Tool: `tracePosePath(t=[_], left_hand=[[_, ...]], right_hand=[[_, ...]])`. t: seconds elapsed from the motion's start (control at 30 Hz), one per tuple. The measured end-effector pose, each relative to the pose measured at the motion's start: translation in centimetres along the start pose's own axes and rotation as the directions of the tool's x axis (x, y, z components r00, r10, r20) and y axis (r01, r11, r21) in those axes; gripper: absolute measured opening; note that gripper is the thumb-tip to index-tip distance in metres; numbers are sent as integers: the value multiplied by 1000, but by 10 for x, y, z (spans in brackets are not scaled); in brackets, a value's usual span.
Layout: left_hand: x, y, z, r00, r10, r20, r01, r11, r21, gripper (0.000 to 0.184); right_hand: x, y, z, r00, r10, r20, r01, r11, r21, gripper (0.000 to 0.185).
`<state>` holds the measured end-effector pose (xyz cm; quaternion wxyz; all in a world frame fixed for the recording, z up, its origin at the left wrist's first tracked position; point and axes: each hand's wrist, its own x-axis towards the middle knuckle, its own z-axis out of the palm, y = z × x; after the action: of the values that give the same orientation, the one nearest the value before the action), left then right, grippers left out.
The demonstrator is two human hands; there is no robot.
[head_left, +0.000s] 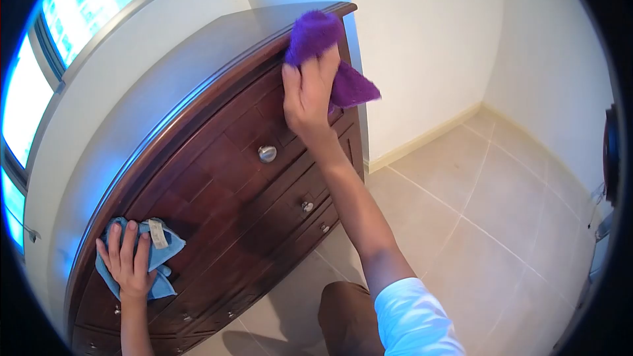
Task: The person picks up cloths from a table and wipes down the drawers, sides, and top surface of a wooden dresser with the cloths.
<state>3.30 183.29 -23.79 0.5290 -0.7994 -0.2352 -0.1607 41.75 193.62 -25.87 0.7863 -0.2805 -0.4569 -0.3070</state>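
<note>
Against the dresser [217, 184], wiping seems in hand, purple cloth [315, 34] grasped by the right hand [311, 92], blue cloth [171, 244] covered by the spread left hand [129, 265], even pressure being called for.

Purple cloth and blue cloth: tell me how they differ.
The purple cloth looks fluffy; the blue cloth looks flatter. The blue cloth shows a pale tag; none shows on the purple cloth. The purple cloth is bunched in the right hand, while the blue cloth lies under the left hand. Both are at the dresser.
</note>
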Motion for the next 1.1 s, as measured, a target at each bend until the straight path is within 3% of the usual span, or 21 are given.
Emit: tracePosePath(t=[0.07,0.1,0.17,0.27,0.33,0.4,0.43,0.53,0.63,0.67,0.77,0.8,0.83,0.9,0.93,1.0,1.1], left_hand=[[2,0,-1,1000,2,-7,-2,1000,-18,26],[4,2,-2,1000,-10,-20,9,999,-37,25],[6,3,-1,999,-8,-50,7,1000,-25,27],[5,3,1,998,-26,-59,25,1000,-12,28],[6,4,2,996,-32,-81,31,999,-23,28],[6,5,3,995,-32,-92,32,999,-10,28],[7,5,3,995,-42,-88,41,999,-14,27],[6,5,2,996,-42,-78,41,999,-13,27],[7,5,5,995,-32,-91,31,1000,-3,27],[6,5,5,996,-34,-88,35,999,4,26],[7,5,5,994,-47,-103,47,999,-1,27],[8,5,4,993,-50,-104,50,999,0,27],[7,6,4,993,-53,-103,54,999,0,27],[7,5,5,992,-59,-108,59,998,-2,28],[5,5,6,993,-53,-110,53,999,-3,28],[4,4,7,993,-45,-106,45,999,-3,28],[4,2,7,994,-39,-106,41,999,14,27]], right_hand=[[8,32,1,999,-5,44,18,953,-303,28],[12,49,-3,991,135,16,-132,984,-118,32],[16,64,-9,987,159,3,-159,986,44,31],[0,53,-27,929,321,184,-318,947,-46,32],[-48,47,-48,946,235,224,-212,970,-121,36],[-129,33,-82,905,328,270,-277,938,-211,42],[-165,15,-95,825,521,218,-468,847,-253,43],[-275,-18,-119,688,724,48,-685,669,-287,41],[-271,-2,-128,703,711,-24,-652,630,-422,31],[-268,13,-128,616,776,-137,-725,490,-484,25],[-260,29,-129,614,746,-257,-742,435,-510,22],[-267,23,-134,564,798,-211,-762,405,-505,22],[-273,14,-138,568,797,-206,-757,407,-511,22],[-280,5,-143,705,705,-81,-598,529,-602,16],[-272,11,-148,705,705,-77,-595,530,-604,16],[-252,32,-168,717,683,139,-367,539,-758,15],[-252,43,-179,739,614,279,-250,633,-732,18]])
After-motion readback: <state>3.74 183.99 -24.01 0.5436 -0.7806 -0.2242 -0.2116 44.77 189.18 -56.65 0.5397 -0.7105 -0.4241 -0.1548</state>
